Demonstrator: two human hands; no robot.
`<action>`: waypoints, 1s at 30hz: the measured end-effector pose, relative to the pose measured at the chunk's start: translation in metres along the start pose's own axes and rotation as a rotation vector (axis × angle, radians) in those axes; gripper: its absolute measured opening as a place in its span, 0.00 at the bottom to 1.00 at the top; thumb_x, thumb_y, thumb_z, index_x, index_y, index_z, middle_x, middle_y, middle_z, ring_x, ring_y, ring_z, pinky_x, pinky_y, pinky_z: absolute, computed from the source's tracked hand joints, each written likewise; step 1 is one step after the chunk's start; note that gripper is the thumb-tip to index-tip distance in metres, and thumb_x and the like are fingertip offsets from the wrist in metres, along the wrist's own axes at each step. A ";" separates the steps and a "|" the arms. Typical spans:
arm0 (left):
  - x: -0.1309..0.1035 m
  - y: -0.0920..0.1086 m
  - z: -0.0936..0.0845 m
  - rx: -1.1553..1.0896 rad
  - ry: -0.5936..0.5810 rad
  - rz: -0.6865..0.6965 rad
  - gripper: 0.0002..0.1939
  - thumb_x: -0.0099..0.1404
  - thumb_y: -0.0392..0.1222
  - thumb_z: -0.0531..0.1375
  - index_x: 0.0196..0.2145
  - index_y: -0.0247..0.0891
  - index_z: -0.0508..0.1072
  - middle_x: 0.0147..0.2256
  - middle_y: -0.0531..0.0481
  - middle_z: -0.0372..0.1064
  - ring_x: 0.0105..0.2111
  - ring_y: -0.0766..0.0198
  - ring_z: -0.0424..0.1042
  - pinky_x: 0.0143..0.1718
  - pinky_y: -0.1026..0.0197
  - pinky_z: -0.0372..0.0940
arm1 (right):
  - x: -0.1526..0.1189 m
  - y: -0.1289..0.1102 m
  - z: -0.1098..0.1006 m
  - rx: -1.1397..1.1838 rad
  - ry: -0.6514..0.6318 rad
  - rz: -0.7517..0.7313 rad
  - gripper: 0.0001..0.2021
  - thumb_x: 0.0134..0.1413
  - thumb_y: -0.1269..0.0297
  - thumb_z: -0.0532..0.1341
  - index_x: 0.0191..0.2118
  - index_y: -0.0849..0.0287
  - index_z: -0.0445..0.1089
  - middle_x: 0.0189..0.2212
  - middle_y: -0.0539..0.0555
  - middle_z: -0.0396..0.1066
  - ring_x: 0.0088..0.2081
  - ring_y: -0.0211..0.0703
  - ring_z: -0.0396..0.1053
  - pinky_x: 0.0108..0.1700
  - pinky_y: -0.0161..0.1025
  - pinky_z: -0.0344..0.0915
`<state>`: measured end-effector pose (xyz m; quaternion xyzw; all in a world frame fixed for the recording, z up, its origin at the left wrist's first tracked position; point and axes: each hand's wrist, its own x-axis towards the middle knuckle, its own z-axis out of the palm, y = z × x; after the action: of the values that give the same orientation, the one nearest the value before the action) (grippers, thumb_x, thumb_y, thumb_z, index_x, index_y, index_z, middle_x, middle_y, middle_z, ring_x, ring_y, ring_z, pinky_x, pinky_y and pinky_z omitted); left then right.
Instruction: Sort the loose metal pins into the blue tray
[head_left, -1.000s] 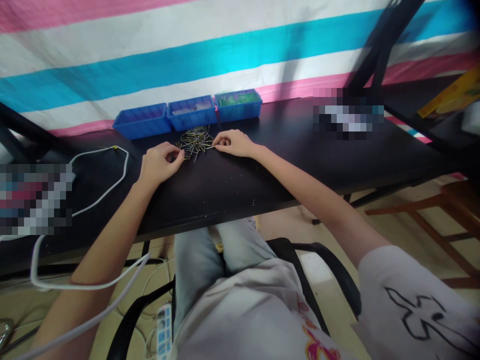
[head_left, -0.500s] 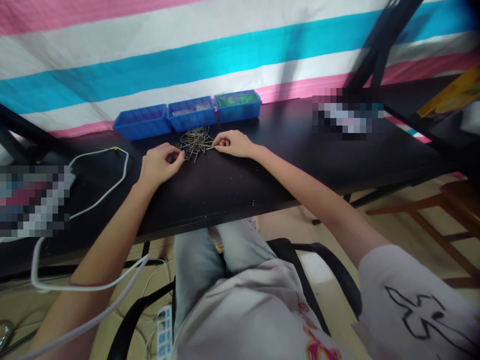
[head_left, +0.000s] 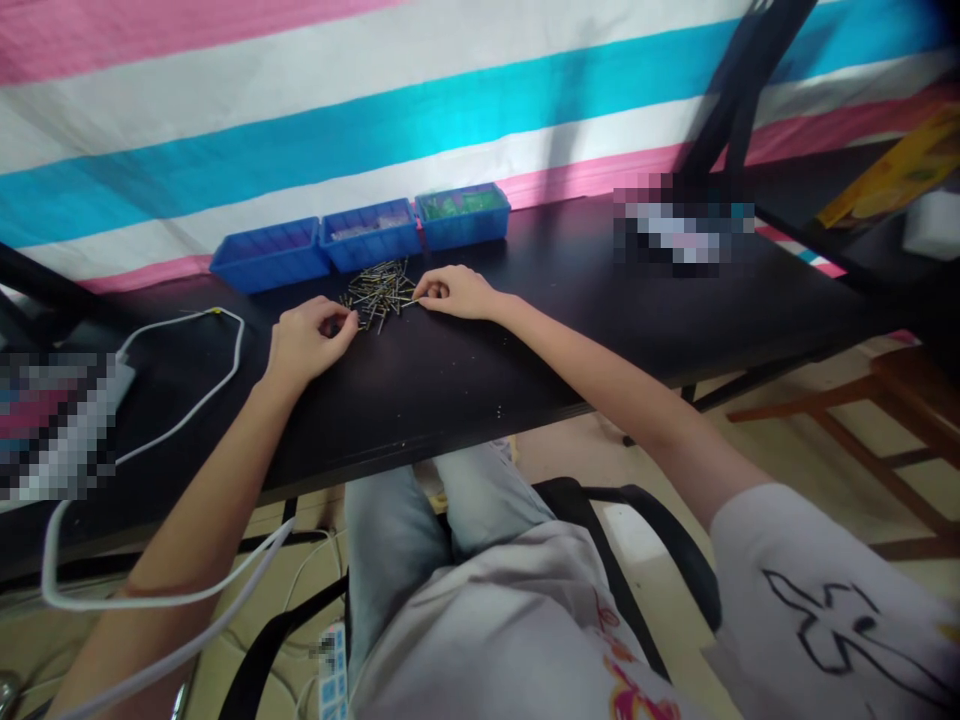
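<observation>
A loose pile of thin silver and brass-coloured screws (head_left: 381, 288) lies on the black table (head_left: 450, 385). At its left edge is my left hand (head_left: 306, 340), thumb and fingers drawn together; whatever they pinch is hidden. My right hand (head_left: 459, 292) touches the pile's right side from above the tabletop. Between its thumb and forefinger is the end of one screw (head_left: 409, 303), which points toward the pile. Just behind the pile stand three blue bins: the left bin (head_left: 268, 268) shows no contents, the middle bin (head_left: 375, 246) holds small pale pieces, the right bin (head_left: 466, 230) green pieces.
A white cable (head_left: 238, 345) loops over the table's left side and crosses in front of my left forearm. Blurred-out items lie at the far left and right back. A striped sheet (head_left: 315, 130) hangs behind the table. A wooden stool (head_left: 862, 390) stands at right.
The whole view has shifted slightly, moving the table and bins a little left and down. Both hands stay at the pile with almost the same finger pose.
</observation>
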<state>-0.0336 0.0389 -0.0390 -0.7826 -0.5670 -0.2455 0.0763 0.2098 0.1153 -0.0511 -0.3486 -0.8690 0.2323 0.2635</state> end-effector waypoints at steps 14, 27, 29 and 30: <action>0.000 0.001 0.000 0.047 -0.029 0.013 0.16 0.63 0.46 0.51 0.32 0.31 0.72 0.27 0.53 0.62 0.25 0.73 0.58 0.27 0.70 0.51 | 0.000 -0.002 -0.001 0.013 -0.018 0.028 0.13 0.51 0.63 0.56 0.41 0.59 0.71 0.32 0.50 0.69 0.32 0.36 0.62 0.32 0.34 0.51; -0.001 0.022 -0.003 -0.057 0.078 0.057 0.11 0.61 0.43 0.54 0.40 0.38 0.70 0.29 0.53 0.65 0.26 0.69 0.63 0.28 0.67 0.58 | -0.004 -0.012 0.003 -0.011 0.074 0.083 0.09 0.50 0.62 0.58 0.36 0.57 0.72 0.28 0.47 0.69 0.29 0.34 0.62 0.30 0.32 0.50; -0.002 0.029 -0.004 -0.077 0.077 0.072 0.11 0.61 0.43 0.54 0.40 0.39 0.70 0.31 0.53 0.66 0.28 0.69 0.65 0.29 0.68 0.59 | -0.005 -0.016 0.003 0.015 0.089 0.145 0.07 0.49 0.62 0.59 0.34 0.56 0.73 0.27 0.47 0.70 0.29 0.34 0.62 0.29 0.32 0.50; -0.003 0.031 -0.004 -0.083 0.071 0.075 0.10 0.61 0.43 0.53 0.39 0.39 0.70 0.31 0.53 0.66 0.29 0.68 0.66 0.29 0.68 0.59 | -0.005 -0.017 0.004 0.013 0.104 0.149 0.07 0.49 0.63 0.60 0.33 0.56 0.73 0.27 0.47 0.70 0.29 0.34 0.62 0.29 0.32 0.51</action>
<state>-0.0067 0.0243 -0.0316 -0.7966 -0.5234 -0.2934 0.0733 0.2021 0.1000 -0.0453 -0.4222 -0.8242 0.2384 0.2925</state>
